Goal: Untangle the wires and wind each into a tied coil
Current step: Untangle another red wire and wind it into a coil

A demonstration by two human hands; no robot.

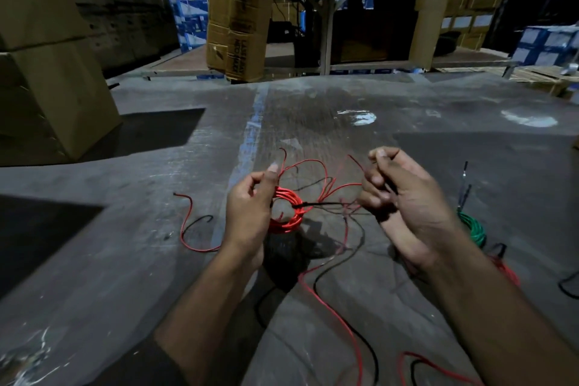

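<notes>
Loose red wire [332, 307] and black wire [341, 257]: trailing on floor [125, 260], light, limp, prone to snag. Red coil [286, 208]: pinched at rim by left hand [247, 213]; springy, so grip across all turns. Black tie [326, 204]: thin, slippery; right hand [404, 197] curled round its tail. Green coil [473, 227]: on floor, beside right wrist.

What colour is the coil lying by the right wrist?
Green coil, seen in the head view.
</notes>
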